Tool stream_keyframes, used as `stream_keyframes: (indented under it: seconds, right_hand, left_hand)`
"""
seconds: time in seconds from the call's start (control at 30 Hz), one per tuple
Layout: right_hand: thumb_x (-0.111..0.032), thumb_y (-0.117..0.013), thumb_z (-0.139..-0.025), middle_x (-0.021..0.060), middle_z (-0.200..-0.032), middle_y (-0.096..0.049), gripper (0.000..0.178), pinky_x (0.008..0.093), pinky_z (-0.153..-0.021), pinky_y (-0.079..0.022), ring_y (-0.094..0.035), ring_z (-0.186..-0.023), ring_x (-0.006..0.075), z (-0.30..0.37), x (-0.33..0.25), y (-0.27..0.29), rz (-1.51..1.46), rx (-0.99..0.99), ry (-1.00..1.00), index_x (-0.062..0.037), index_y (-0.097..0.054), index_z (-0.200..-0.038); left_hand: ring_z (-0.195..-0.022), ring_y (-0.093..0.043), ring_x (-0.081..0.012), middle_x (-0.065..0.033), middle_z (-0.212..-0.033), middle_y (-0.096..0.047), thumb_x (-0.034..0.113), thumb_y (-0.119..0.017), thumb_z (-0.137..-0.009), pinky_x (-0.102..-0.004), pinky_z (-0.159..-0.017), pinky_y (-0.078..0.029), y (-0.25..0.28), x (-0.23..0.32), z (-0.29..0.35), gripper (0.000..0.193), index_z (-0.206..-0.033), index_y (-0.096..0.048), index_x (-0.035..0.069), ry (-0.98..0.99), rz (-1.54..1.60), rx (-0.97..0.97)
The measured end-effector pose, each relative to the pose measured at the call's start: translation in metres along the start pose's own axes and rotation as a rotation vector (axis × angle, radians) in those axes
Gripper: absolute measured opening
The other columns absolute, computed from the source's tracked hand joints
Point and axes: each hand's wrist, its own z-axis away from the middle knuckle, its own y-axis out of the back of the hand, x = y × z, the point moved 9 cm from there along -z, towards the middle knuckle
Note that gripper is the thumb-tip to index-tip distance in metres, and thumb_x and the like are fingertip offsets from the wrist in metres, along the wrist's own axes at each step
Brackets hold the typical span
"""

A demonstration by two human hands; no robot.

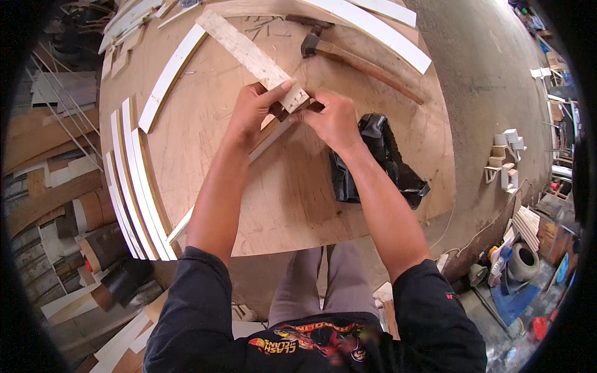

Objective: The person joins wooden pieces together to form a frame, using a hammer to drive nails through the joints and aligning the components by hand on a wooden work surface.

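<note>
A pale wooden strip (245,53) slants from the far side of the work board toward me. My left hand (252,112) is closed around its near end, thumb on top. Small dark marks show at that end. Under it runs a white-faced strip (267,146), slanting down to the left beneath my left forearm. At the corner where the two strips meet, my right hand (333,118) has its fingers curled and pinched together; what lies between them is hidden. A hammer (364,62) with a wooden handle lies beyond my right hand.
On the wooden board (298,205), a crumpled black plastic bag (379,161) lies beside my right forearm. Several white strips (140,186) line the left edge, and a curved white strip (379,31) lies at the far right. Wood offcuts (56,180) crowd the floor at left.
</note>
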Motion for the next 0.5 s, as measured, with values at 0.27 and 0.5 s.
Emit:
stream_keyframes:
  seconds: [0.27, 0.5]
  right_hand:
    - [-0.026, -0.089, -0.073, 0.0207, -0.089, -0.075, 0.044, 0.0411, -0.072, -0.056, -0.074, -0.078, 0.0342, -0.0002, 0.0045, -0.002, 0.011, -0.027, -0.02, -0.0059, -0.079, -0.112]
    - [-0.025, -0.089, -0.074, 0.0215, -0.092, -0.075, 0.045, 0.041, -0.074, -0.056, -0.074, -0.081, 0.0334, 0.0014, -0.0031, -0.0004, 0.026, -0.037, -0.038, -0.0041, -0.079, -0.112]
  left_hand:
    - [-0.074, -0.066, -0.0159, -0.011, -0.094, -0.076, 0.03, -0.08, -0.094, -0.0305, -0.068, -0.052, -0.0014, -0.0009, -0.0025, 0.04, -0.109, -0.072, -0.007, -0.01, 0.026, -0.005]
    - [-0.073, -0.067, -0.0165, -0.0114, -0.094, -0.076, 0.027, -0.08, -0.094, -0.0305, -0.065, -0.052, -0.0005, -0.0044, -0.0073, 0.036, -0.108, -0.072, -0.006, -0.005, 0.074, -0.04]
